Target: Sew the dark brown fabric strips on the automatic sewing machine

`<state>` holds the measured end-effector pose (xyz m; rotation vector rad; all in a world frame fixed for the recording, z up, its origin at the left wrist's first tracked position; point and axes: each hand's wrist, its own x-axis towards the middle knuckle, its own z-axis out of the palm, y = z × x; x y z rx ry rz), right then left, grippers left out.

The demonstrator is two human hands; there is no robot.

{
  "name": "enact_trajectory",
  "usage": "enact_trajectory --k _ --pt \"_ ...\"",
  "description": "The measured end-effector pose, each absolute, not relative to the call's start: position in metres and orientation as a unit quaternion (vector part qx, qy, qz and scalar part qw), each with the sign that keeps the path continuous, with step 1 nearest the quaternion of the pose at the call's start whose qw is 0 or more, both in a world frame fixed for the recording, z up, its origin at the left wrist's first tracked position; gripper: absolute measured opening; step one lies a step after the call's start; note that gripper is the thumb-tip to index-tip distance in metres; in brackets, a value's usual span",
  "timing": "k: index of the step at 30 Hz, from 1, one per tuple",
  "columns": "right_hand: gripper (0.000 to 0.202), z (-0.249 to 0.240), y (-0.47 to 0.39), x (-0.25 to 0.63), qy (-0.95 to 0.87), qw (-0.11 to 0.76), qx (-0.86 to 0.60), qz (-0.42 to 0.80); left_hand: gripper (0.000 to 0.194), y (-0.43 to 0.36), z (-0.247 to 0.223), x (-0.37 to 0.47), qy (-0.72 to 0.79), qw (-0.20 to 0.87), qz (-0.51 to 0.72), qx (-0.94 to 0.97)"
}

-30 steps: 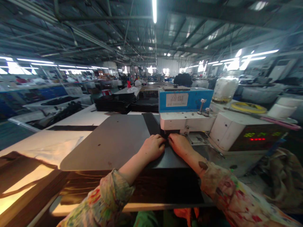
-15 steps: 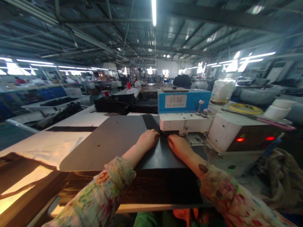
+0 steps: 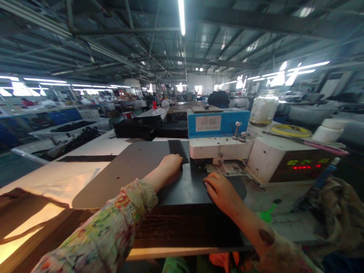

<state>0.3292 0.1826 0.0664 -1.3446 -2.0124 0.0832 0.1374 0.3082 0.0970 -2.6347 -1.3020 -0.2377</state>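
Observation:
My left hand (image 3: 170, 167) is closed at the near end of a black strip of material (image 3: 176, 148), its fingertips pressed on the strip. The strip lies on a smooth grey plate (image 3: 139, 159), left of the white sewing machine head (image 3: 210, 148). In front of that head, my right hand (image 3: 220, 188) rests low over the plate's dark, shiny part with its fingers curled. Whatever may be between its thumb and fingers is hidden. Below the needle area sits a small metal clamp plate (image 3: 224, 168), apart from both hands.
Black stacked pieces (image 3: 138, 127) lie beyond the plate. On the right stand a control box with a lit display (image 3: 304, 165), a clear jar (image 3: 264, 110), a yellow ring (image 3: 291, 131) and a white bottle (image 3: 328, 131). A bright green object (image 3: 268, 213) is beside my right forearm.
My right hand has drawn back from the machine head, toward me. My left hand has shifted slightly left, and the strip's near end now shows. Green digits have appeared on the display.

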Motion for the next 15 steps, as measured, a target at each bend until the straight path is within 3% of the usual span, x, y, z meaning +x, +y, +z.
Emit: enact_trajectory --k 4,11,15 --pt "0.019 0.072 0.163 0.319 -0.757 0.408 -0.500 0.104 0.028 0.297 0.102 0.133 -0.449 0.124 -0.084 -0.881" --pt "0.040 0.051 0.104 0.278 -0.605 0.438 -0.474 0.466 0.013 0.164 0.101 0.130 -0.400 0.084 -0.005 -0.913" --pt "0.046 0.034 0.082 0.275 -0.586 0.414 -0.501 0.485 0.011 0.105 0.091 0.132 -0.367 0.054 0.007 -0.928"
